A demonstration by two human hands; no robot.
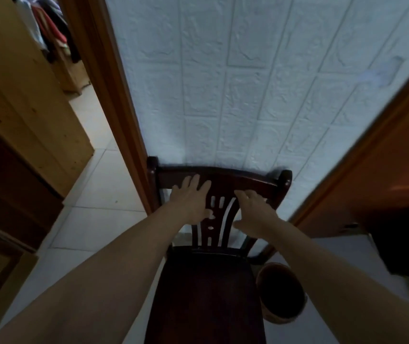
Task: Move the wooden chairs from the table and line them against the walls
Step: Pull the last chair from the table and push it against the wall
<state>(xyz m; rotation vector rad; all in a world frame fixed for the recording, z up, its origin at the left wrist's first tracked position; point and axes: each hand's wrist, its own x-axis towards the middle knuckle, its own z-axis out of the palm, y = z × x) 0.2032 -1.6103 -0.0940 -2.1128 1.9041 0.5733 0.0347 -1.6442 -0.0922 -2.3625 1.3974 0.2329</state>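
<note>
— So where is the chair [205, 289]?
— On the floor [104, 194], its back against the white wall [248, 83], between two door frames.
— And the hands?
— Left hand [191, 202] lies flat on the top rail, grip open. Right hand [255, 214] is beside it, fingers spread, holding nothing.
— Anything nearby?
— Just a bowl [281, 294] by the seat's right edge.

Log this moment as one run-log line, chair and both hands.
chair: backrest at white wall | left hand: open on backrest | right hand: open at backrest | basket: floor, right of chair
</note>
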